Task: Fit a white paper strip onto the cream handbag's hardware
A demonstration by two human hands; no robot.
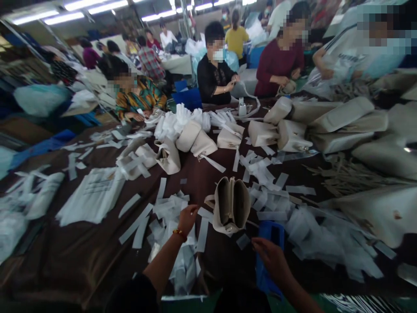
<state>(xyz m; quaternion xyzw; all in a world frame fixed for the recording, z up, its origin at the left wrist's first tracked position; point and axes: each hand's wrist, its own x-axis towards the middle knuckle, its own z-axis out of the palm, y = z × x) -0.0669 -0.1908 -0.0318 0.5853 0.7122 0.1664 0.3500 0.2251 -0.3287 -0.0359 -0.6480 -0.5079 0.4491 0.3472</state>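
A beige handbag (230,206) stands on the dark table in front of me, its top open and its brown inside showing. To its left is my left hand (188,221), fingers loosely bent and slightly apart, over white paper strips (174,208); I see nothing held in it. My right hand (269,255) hovers at the bag's lower right, above a blue plastic tray (278,234). Its fingers stretch left, apart from the bag, and no object shows in them. A small translucent piece (243,241) lies near those fingertips.
More beige bags (167,156) stand across the table's middle and right. White strips (325,243) lie in heaps on the right. A stack of white printed bags (93,195) lies left. White wrapped bundles (179,119) sit farther back. Several people work along the far side.
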